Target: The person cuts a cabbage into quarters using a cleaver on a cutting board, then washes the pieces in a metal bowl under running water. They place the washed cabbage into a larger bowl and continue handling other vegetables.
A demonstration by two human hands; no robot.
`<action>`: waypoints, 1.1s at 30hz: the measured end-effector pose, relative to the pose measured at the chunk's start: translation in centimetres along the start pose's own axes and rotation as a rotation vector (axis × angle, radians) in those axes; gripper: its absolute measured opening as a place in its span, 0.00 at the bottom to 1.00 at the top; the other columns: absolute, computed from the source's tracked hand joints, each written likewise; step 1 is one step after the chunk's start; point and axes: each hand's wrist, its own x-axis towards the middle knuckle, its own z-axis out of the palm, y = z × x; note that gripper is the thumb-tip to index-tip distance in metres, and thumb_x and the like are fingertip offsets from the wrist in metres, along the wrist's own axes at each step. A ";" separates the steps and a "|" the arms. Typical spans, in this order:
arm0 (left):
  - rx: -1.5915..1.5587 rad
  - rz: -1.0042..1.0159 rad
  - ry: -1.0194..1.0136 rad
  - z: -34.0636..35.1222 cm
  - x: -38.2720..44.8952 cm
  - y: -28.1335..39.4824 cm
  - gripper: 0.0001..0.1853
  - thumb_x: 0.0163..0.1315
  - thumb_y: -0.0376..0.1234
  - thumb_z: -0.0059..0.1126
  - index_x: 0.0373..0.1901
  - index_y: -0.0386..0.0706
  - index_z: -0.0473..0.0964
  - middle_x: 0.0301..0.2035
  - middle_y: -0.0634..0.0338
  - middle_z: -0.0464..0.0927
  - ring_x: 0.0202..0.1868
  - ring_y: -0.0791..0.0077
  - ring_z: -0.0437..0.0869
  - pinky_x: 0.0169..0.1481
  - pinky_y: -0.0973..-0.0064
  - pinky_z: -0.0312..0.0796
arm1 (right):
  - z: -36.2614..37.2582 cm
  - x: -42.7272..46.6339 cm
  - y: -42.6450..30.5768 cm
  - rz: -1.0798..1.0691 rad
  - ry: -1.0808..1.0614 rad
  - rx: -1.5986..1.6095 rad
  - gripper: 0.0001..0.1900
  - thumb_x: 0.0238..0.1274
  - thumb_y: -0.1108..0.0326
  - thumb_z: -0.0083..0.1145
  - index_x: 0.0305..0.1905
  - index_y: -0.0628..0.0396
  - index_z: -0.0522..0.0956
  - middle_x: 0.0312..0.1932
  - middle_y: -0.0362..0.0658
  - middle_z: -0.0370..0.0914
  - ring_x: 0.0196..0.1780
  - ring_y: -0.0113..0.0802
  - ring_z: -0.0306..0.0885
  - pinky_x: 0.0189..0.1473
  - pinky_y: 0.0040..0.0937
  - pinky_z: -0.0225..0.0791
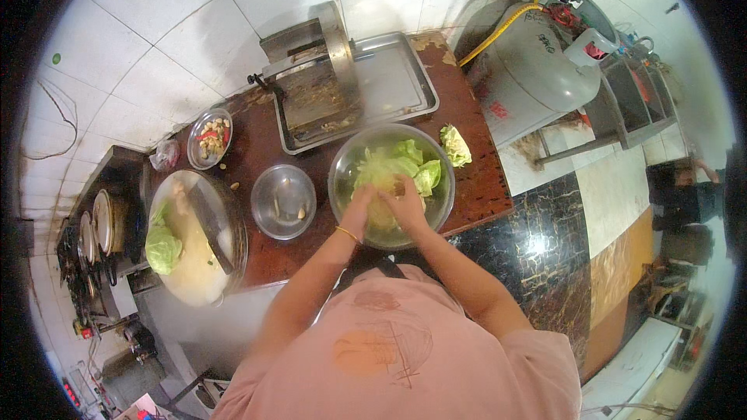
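Observation:
A large metal bowl [442, 210] stands on the brown table in front of me, with green cabbage leaf pieces [429, 175] inside. My left hand [363, 201] reaches into it from the left, a yellow band around the wrist. From the other side comes my right hand [407, 205], its fingers bent towards the left hand. Both hands are close together over pale yellow-green cabbage [382, 216]. Blur and the hands themselves hide whether the fingers grip a piece. Just beyond the bowl's right rim lies a cut chunk of cabbage [455, 146].
Left of the bowl is a smaller bowl [274, 223] holding a few cloves. A round chopping board [181, 286] carries a cleaver [205, 221] and a cabbage leaf [163, 249]. Behind are a bowl of garlic and chillies [210, 139] and a metal tray [402, 79]. A gas cylinder [531, 70] stands right.

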 end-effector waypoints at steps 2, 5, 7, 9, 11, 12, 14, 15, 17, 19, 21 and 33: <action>0.016 0.060 -0.032 -0.5 0.2 -0.9 0.22 0.70 0.45 0.43 0.58 0.40 0.65 0.48 0.56 0.75 0.46 0.70 0.79 0.48 0.71 0.74 | 0.7 -0.8 -0.1 0.102 0.026 0.105 0.31 0.49 0.62 0.69 0.56 0.61 0.67 0.46 0.50 0.74 0.48 0.36 0.74 0.49 0.31 0.69; 0.110 0.109 0.019 -0.9 0.0 -1.8 0.23 0.69 0.45 0.46 0.56 0.39 0.66 0.46 0.56 0.76 0.43 0.70 0.80 0.45 0.72 0.74 | 0.3 -1.4 0.3 0.179 -0.002 0.190 0.28 0.48 0.64 0.69 0.53 0.63 0.69 0.42 0.47 0.75 0.43 0.32 0.74 0.45 0.29 0.69; 0.137 0.134 0.086 -0.8 -0.1 -2.4 0.24 0.68 0.46 0.48 0.56 0.39 0.66 0.45 0.56 0.76 0.43 0.70 0.80 0.45 0.72 0.74 | 0.1 -1.9 0.8 0.121 0.052 0.163 0.25 0.48 0.65 0.68 0.50 0.63 0.70 0.36 0.46 0.74 0.39 0.30 0.73 0.41 0.28 0.69; 0.119 0.144 0.168 -0.4 0.1 -3.1 0.25 0.66 0.48 0.50 0.55 0.38 0.67 0.45 0.56 0.76 0.43 0.70 0.80 0.45 0.72 0.74 | 0.3 -2.3 1.3 0.092 0.110 0.170 0.23 0.49 0.65 0.67 0.48 0.63 0.71 0.33 0.45 0.74 0.36 0.29 0.73 0.39 0.28 0.69; 0.150 0.152 0.236 -0.1 0.3 -3.7 0.27 0.66 0.50 0.50 0.56 0.38 0.67 0.45 0.56 0.76 0.44 0.69 0.79 0.46 0.71 0.73 | 0.6 -2.5 1.7 0.081 0.180 0.216 0.22 0.49 0.66 0.66 0.47 0.63 0.72 0.31 0.44 0.74 0.34 0.29 0.73 0.39 0.28 0.68; 0.181 0.160 0.270 0.0 0.4 -3.9 0.28 0.65 0.51 0.50 0.56 0.38 0.67 0.45 0.55 0.76 0.44 0.69 0.79 0.46 0.71 0.73 | 0.7 -2.6 1.8 0.085 0.200 0.186 0.21 0.48 0.66 0.66 0.47 0.63 0.72 0.32 0.44 0.74 0.34 0.29 0.72 0.39 0.28 0.68; 0.153 0.125 0.279 0.3 0.5 -4.0 0.30 0.65 0.52 0.50 0.57 0.38 0.67 0.46 0.55 0.75 0.46 0.68 0.78 0.48 0.70 0.73 | 0.5 -2.5 1.7 0.116 0.241 0.134 0.21 0.48 0.67 0.66 0.47 0.63 0.72 0.33 0.44 0.74 0.34 0.30 0.72 0.39 0.28 0.68; 0.143 0.112 0.283 0.4 0.4 -3.8 0.30 0.65 0.53 0.50 0.58 0.38 0.67 0.47 0.55 0.75 0.47 0.68 0.78 0.48 0.70 0.72 | 0.3 -2.5 1.6 0.030 0.234 0.079 0.20 0.49 0.68 0.65 0.47 0.63 0.72 0.34 0.44 0.74 0.35 0.30 0.72 0.39 0.28 0.68; 0.158 0.129 0.258 0.7 -0.1 -3.3 0.32 0.65 0.54 0.48 0.59 0.38 0.65 0.48 0.54 0.74 0.47 0.67 0.78 0.49 0.68 0.72 | -0.1 -2.6 1.2 -0.030 0.208 -0.043 0.19 0.50 0.69 0.64 0.46 0.63 0.72 0.34 0.43 0.73 0.35 0.29 0.72 0.39 0.28 0.68; 0.123 0.068 0.262 0.9 -0.9 -2.2 0.32 0.66 0.55 0.45 0.60 0.38 0.65 0.49 0.54 0.74 0.48 0.65 0.77 0.50 0.67 0.71 | -0.5 -2.9 0.9 -0.197 0.157 -0.047 0.17 0.51 0.70 0.63 0.45 0.63 0.71 0.35 0.43 0.73 0.36 0.29 0.71 0.39 0.28 0.68; 0.029 -0.019 0.258 0.9 -2.2 -1.2 0.33 0.66 0.56 0.43 0.59 0.38 0.65 0.50 0.54 0.74 0.48 0.64 0.77 0.51 0.65 0.71 | -0.9 -2.9 0.8 -0.182 0.141 0.012 0.16 0.53 0.71 0.62 0.44 0.63 0.71 0.35 0.43 0.73 0.36 0.29 0.71 0.39 0.28 0.68; -0.029 -0.129 -0.130 -0.5 -4.5 2.1 0.23 0.60 0.35 0.59 0.56 0.38 0.68 0.44 0.55 0.78 0.43 0.66 0.82 0.45 0.66 0.77 | -1.9 8.8 0.2 -0.127 0.227 -0.592 0.27 0.52 0.56 0.65 0.50 0.65 0.72 0.41 0.52 0.77 0.43 0.42 0.77 0.45 0.41 0.70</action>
